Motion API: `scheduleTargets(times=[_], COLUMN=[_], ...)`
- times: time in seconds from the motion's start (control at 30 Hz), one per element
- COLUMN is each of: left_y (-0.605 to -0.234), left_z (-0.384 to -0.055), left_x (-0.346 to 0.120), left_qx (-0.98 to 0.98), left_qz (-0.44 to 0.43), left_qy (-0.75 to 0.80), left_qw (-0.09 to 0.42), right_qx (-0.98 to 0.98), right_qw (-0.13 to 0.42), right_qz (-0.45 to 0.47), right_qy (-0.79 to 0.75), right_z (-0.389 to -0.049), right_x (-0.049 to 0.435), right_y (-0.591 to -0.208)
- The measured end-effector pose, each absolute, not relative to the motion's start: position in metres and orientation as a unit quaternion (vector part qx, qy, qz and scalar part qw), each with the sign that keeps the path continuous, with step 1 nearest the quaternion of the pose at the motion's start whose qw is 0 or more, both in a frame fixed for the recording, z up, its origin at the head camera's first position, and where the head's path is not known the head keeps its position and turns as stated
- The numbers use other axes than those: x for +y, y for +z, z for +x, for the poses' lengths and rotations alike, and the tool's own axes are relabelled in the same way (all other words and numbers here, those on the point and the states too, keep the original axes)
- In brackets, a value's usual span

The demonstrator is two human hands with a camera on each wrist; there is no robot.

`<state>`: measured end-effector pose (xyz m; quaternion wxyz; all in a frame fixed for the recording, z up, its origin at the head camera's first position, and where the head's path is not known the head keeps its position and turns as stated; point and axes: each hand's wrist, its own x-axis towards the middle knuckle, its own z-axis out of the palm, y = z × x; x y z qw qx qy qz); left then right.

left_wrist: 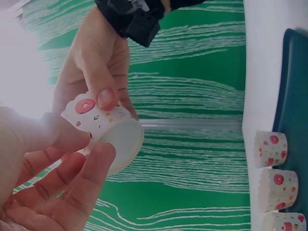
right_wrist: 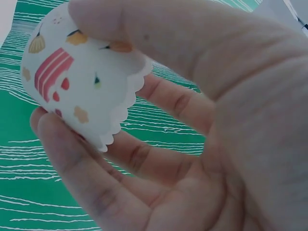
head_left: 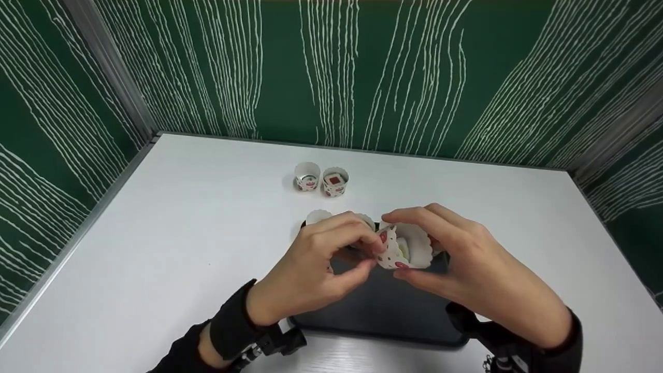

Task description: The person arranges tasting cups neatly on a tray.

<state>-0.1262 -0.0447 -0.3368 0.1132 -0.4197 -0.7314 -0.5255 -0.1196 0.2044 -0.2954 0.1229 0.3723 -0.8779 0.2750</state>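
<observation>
A white paper baking cup (head_left: 406, 248) with scalloped rim and printed sweets is held tilted over the dark tray (head_left: 383, 316). A small pale-green and white piece (head_left: 403, 249) shows inside it in the head view. My right hand (head_left: 476, 248) grips the cup's side between thumb and fingers, near the scalloped edge. From the other side my left hand (head_left: 323, 259) pinches the cup with thumb and index finger. In the left wrist view the cup's plain white base (left_wrist: 126, 144) faces outward, close to the left fingertips. The right wrist view shows a printed cake slice (right_wrist: 54, 74) on its wall.
Further back on the white table (head_left: 207, 207) stand two similar cups; the left one (head_left: 307, 177) is beside another (head_left: 335, 182) holding a red-centred square. More cups (left_wrist: 278, 187) line the tray, partly behind my hands in the head view. Green, white-lined panels (head_left: 279, 77) enclose the table.
</observation>
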Motion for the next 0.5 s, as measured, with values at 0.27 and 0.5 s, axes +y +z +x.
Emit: scheduleTargets(times=[0.27,0.5], left_y=[-0.3357,-0.3333], left_z=[-0.1280,-0.1304], left_x=[-0.0475,-0.0520], left_qx=[-0.742,-0.749], left_qz=[-0.423,-0.416], left_qy=[-0.505,-0.497], left_qw=[0.121,0.136], right_qx=[-0.886,-0.885], right_qw=[0.100,0.081], right_qz=[0.362,0.362], right_qy=[0.270,0.279], right_z=[-0.1200,-0.1212], right_x=[0.2021,0.2004], right_y=[-0.2948,-0.2958])
